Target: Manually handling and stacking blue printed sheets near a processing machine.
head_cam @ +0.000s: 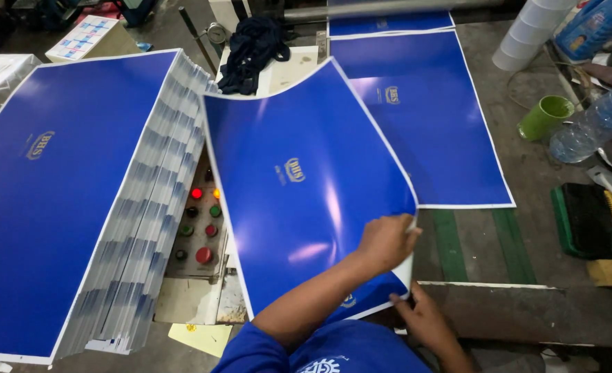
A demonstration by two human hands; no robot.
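- Blue sleeve (319,349) fills the bottom edge, nearest the camera.
- Left hand (387,240) lies on the glossy blue sheet (299,186), fingers curled over its right edge near the lower corner, gripping it.
- Right hand (423,319) sits just below, fingertips pinching the sheet's bottom right corner.
- Sheet is lifted and bowed, its far edge curling up, over a control panel (199,231) with red, green and lit buttons.
- Tall stack (64,186) of matching blue sheets stands left of the panel, edges fanned.
- Another blue sheet (444,124) lies flat beyond, on the machine bed (485,238).
- Dark cloth (250,52) is bunched at the top centre.
- Green cup (545,116), plastic bottle (596,124) and brush (592,217) sit at the right.
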